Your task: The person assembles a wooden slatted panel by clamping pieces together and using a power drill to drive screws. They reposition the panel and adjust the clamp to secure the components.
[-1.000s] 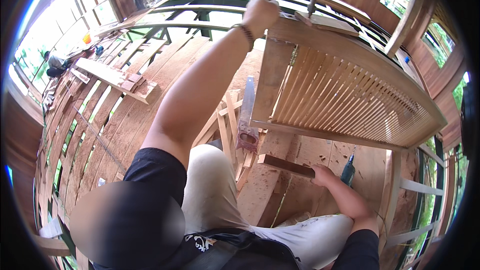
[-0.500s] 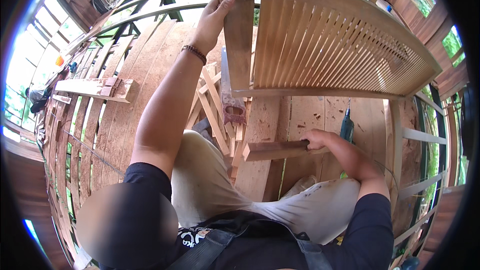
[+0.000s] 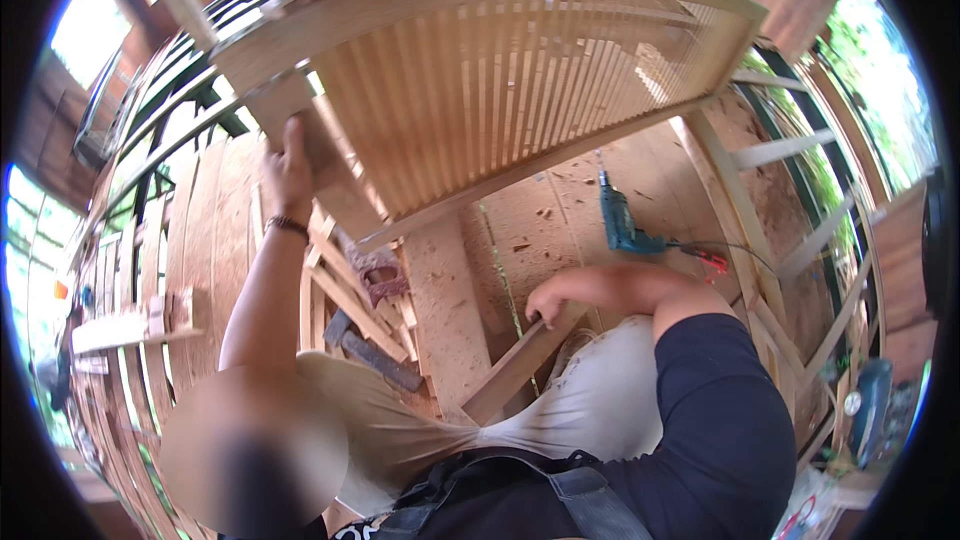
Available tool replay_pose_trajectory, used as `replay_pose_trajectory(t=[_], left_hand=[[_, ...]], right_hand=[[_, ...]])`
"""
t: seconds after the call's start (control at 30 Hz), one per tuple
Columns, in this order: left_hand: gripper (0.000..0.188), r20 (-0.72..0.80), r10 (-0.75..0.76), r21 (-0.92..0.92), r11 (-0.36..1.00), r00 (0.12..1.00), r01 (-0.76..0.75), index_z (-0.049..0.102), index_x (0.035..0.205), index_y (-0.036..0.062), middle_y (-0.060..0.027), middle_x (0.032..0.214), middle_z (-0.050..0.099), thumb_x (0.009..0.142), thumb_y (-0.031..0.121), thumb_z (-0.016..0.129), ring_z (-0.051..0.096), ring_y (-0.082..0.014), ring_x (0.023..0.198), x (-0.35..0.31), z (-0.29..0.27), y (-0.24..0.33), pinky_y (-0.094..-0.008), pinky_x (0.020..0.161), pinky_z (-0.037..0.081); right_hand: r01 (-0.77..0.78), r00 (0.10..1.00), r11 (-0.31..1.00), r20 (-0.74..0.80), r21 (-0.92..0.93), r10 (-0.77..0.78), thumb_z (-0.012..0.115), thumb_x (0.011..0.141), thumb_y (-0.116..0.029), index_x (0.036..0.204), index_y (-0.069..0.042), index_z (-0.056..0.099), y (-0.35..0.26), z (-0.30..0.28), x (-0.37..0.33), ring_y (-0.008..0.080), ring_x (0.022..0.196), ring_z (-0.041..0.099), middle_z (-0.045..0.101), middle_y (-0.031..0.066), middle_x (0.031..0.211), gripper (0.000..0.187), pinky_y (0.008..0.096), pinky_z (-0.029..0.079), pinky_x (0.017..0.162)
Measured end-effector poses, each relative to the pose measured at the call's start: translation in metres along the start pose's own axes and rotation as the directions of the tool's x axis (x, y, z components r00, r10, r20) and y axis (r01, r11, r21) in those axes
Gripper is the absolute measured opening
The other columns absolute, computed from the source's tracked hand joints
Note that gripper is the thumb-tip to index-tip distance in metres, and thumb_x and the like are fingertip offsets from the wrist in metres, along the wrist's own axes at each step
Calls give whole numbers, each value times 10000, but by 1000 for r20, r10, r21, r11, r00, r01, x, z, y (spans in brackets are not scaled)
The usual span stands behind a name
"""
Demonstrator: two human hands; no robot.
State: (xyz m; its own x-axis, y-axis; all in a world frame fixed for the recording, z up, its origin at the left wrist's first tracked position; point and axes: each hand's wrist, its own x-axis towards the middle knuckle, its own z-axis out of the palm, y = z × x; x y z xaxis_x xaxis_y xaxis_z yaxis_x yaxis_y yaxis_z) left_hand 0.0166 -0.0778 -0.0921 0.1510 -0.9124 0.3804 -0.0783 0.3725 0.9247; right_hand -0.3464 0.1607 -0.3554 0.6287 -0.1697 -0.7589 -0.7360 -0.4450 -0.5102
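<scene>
A slatted wooden panel (image 3: 500, 90) in a solid frame stands tilted in front of me. My left hand (image 3: 287, 165) grips the end piece of its frame, thumb along the face. In my right hand (image 3: 555, 298) is a short length of timber (image 3: 515, 370), grasped at its far end and slanting down toward my lap. A handsaw (image 3: 378, 275) shows its worn reddish handle below the panel's left corner, most of its blade hidden. Beside it lies a hammer (image 3: 375, 355) among thin wooden offcuts (image 3: 318, 285). A teal power drill (image 3: 622, 220) rests on the boards beyond my right hand.
Wood chips lie scattered on the plank floor (image 3: 445, 290). A pale timber piece (image 3: 170, 320) is at the far left. Wooden rails (image 3: 790, 155) stand on the right, near a blue power tool (image 3: 872, 405). The drill's cord runs right.
The view has swung, so the panel sits further left and more slanted. My right hand has brought the timber closer to my lap, turning it diagonal. The hammer now shows.
</scene>
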Motion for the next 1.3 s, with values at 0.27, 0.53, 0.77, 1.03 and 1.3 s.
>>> replay_pose_trajectory(t=[0.27, 0.53, 0.77, 1.03, 1.3], left_hand=[[625, -90, 35, 59, 998, 995, -29, 661, 1233, -115, -164, 1146, 732, 1010, 469, 651, 659, -199, 1078, 1, -11, 11, -342, 938, 519], [474, -107, 203, 123, 974, 973, -190, 705, 1164, -51, -152, 1026, 769, 974, 383, 695, 698, -202, 946, 4, 2, 52, -360, 829, 548], [461, -4, 209, 13, 978, 978, -209, 697, 1154, -47, -136, 989, 775, 930, 346, 784, 713, -166, 902, 4, 6, 61, -331, 797, 565], [537, 74, 279, -22, 960, 957, -278, 690, 1175, -42, -130, 996, 775, 852, 355, 852, 717, -157, 913, -1, 3, 69, -326, 802, 570], [612, 155, 353, -52, 936, 923, -349, 679, 1156, -43, -127, 995, 779, 826, 441, 855, 740, -186, 952, -1, 1, 89, -347, 817, 578]], right_hand=[[-130, 576, 905, -712, 405, 401, 704, 871, -374, 1112, -46, 735, 3, -101, -34, 353, 978, 717, 744, 195, 1082, 408, 463, 563, 820], [861, -3, 343, -671, 375, 741, 611, 979, -531, 1269, -53, 571, -19, -222, -214, 253, 938, 690, 677, 132, 1075, 561, 410, 611, 771], [914, -182, 352, -572, 203, 800, 654, 860, -747, 1604, 46, 133, -106, -280, -342, 434, 1222, 580, 449, 369, 1431, 1206, 565, 555, 972], [912, -264, 382, -500, 149, 825, 638, 778, -843, 1636, -72, 141, -112, -239, -365, 506, 1368, 406, 194, 357, 1575, 1257, 663, 485, 1024], [931, -289, 363, -540, 32, 790, 655, 843, -745, 1588, -158, 307, -113, -233, -380, 485, 1452, 308, 253, 223, 1618, 1010, 750, 375, 1071]])
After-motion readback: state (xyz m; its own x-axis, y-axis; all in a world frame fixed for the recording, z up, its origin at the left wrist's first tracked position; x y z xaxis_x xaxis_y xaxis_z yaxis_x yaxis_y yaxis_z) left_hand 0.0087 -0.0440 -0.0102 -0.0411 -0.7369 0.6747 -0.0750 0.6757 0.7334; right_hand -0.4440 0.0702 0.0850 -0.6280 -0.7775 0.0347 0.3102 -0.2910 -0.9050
